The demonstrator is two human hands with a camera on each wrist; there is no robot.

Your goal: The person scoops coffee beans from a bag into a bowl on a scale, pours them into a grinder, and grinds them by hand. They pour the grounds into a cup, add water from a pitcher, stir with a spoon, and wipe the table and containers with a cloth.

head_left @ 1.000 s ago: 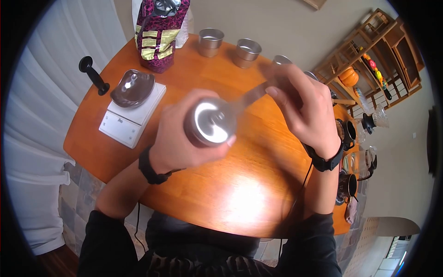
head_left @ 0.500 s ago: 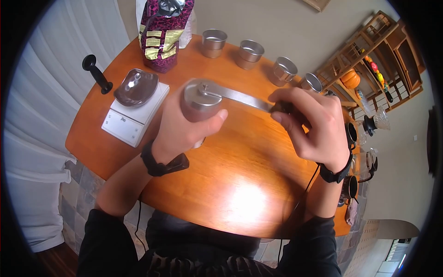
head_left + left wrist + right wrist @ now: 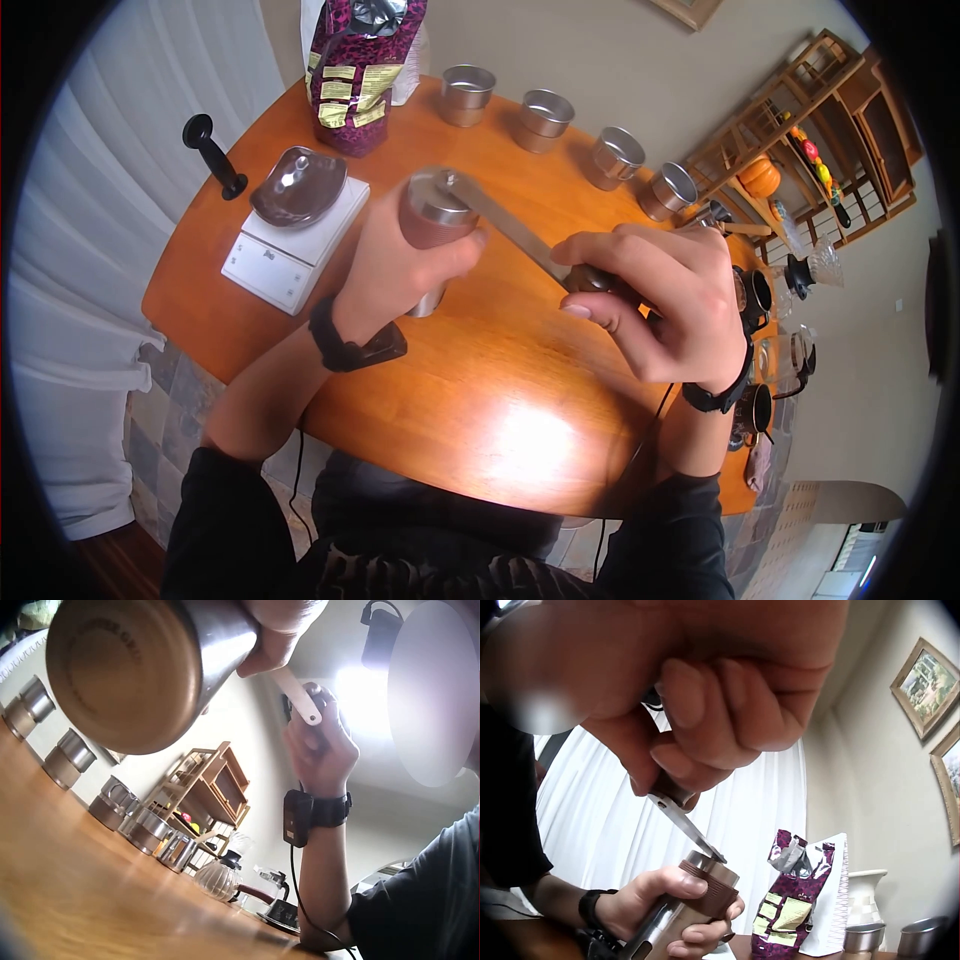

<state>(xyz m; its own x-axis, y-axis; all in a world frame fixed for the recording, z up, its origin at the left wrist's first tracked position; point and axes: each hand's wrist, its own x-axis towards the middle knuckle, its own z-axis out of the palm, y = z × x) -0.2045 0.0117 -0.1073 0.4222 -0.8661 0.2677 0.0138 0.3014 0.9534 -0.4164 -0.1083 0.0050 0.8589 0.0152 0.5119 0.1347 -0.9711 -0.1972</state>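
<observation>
My left hand (image 3: 385, 262) grips a hand coffee grinder (image 3: 440, 205) round its brown band, holding it tilted above the table. In the left wrist view the round base of the grinder (image 3: 124, 675) faces the camera. A flat metal crank arm (image 3: 512, 232) runs from the grinder's lid toward my right hand (image 3: 660, 295). The right fingers and thumb pinch the dark knob (image 3: 590, 279) at the crank's outer end. In the right wrist view the crank arm (image 3: 686, 826) slants down to the grinder's top, with the left hand (image 3: 656, 896) wrapped round the body.
A white scale (image 3: 268, 272) bears a dark dish (image 3: 300, 185); a black-handled object (image 3: 214, 155) stands beside it. Behind are a purple bag (image 3: 352, 95) and a row of metal cups (image 3: 467, 95). Coffee pots and a glass dripper (image 3: 825, 257) line the right side, near a wooden rack (image 3: 830, 130).
The crank arm has swung clockwise in the head view, from pointing up-right to down-right, with my right hand following. The grinder has moved up-left and its lid tips less toward the head camera.
</observation>
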